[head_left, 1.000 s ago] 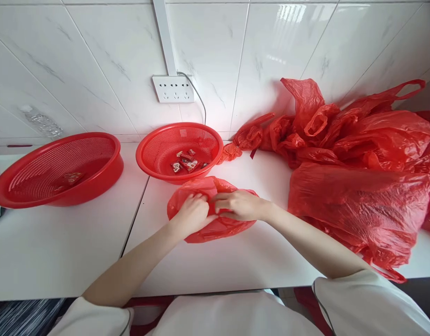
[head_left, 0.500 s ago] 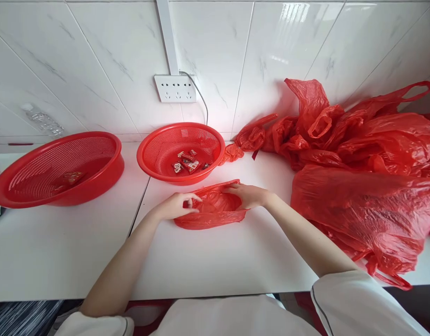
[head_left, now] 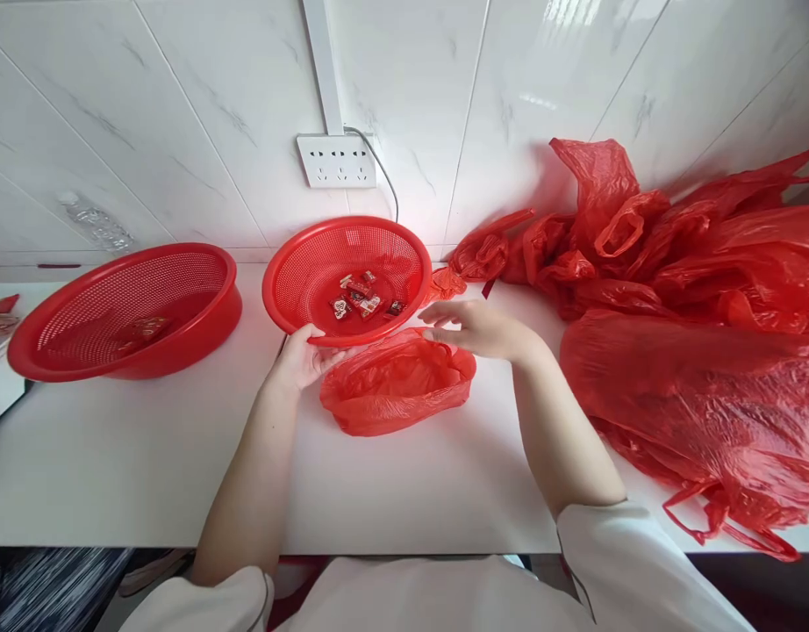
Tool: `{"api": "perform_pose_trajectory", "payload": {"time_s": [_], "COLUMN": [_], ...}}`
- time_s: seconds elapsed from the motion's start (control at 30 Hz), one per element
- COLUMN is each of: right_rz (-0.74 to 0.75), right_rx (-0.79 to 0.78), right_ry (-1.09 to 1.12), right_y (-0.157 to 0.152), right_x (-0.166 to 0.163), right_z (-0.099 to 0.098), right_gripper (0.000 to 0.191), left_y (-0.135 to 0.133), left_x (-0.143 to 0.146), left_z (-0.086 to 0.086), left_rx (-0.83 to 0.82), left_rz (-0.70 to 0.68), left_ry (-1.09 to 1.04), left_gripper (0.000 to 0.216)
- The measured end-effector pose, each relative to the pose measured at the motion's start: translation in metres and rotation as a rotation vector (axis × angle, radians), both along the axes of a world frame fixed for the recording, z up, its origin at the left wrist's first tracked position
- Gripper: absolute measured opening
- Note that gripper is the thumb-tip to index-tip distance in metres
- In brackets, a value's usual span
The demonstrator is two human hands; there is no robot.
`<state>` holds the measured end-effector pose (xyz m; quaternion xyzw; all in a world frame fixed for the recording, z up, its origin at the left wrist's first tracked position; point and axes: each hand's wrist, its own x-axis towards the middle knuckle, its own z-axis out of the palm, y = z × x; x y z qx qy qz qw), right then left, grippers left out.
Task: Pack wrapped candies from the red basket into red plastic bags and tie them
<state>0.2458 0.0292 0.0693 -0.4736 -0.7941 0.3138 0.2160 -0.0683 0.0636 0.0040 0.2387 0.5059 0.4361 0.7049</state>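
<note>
My left hand (head_left: 299, 362) is closed on the front left rim of a round red plastic basket (head_left: 296, 276), thumb over the edge and fingers underneath. Several small wrapped packets (head_left: 370, 305) in red, white and dark colours lie at the bottom of this basket, whose front looks slightly raised. Just in front, a red plastic bag (head_left: 395, 412) lies with its mouth spread upward. Above the bag's back right edge hovers my right hand (head_left: 480, 329), open with fingers stretched toward the basket and nothing held.
A second red basket (head_left: 224, 307) stands to the left with a few packets. Red plastic bags (head_left: 700, 386) are heaped on the right. Another person's hand (head_left: 0, 323) shows at the far left. A power socket (head_left: 337, 161) with a cable is on the tiled wall.
Both hands have left the bag's mouth. My left hand has moved up onto the basket's rim; my right hand has risen toward the basket. The basket's front has tipped up a little.
</note>
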Motion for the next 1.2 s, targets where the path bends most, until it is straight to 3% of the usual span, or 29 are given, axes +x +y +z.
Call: {"api": "perform_pose_trajectory", "payload": {"time_s": [0.17,0.3,0.47,0.53,0.7,0.8,0.97,1.1,1.2], "right_rz": [-0.031,0.001,-0.034,-0.071,-0.174,-0.239,-0.266,-0.237,-0.172], "right_rx": [0.094,0.146,0.222,0.273,0.319,0.347,0.367,0.323,0.277], "right_ry": [0.192,0.218,0.087,0.053,-0.026,-0.049,-0.054,-0.012,-0.048], "right_y": [0.004,0.012,0.027,0.031,0.039,0.041,0.044,0.044,0.038], "right_x": [-0.004,-0.007,-0.020,-0.029,-0.050,-0.056,-0.056,-0.051,-0.045], "right_z": [0.009,-0.011,-0.035,-0.044,-0.069,-0.080,-0.086,-0.083,-0.071], "right_gripper": [0.025,0.021,0.020,0.029,0.077,0.089,0.074,0.077,0.051], "left_y": [-0.011,-0.023,-0.028,-0.031,-0.040,-0.045,-0.048,-0.047,-0.045], "left_x": [0.010,0.017,0.022,0.026,0.039,0.044,0.047,0.047,0.048], "left_z": [-0.013,-0.020,-0.021,-0.021,-0.022,-0.024,-0.027,-0.030,-0.030], "left_rx": [0.142,0.278,0.335,0.334,0.309,0.313,0.291,0.288,0.305], "left_rz": [0.097,0.140,0.144,0.110,0.012,-0.042,-0.076,-0.057,-0.023], "left_ry": [-0.020,0.033,0.063,0.049,0.036,0.025,0.014,-0.005,-0.014], "left_gripper": [0.020,0.014,0.014,0.021,0.034,0.038,0.043,0.040,0.035]}}
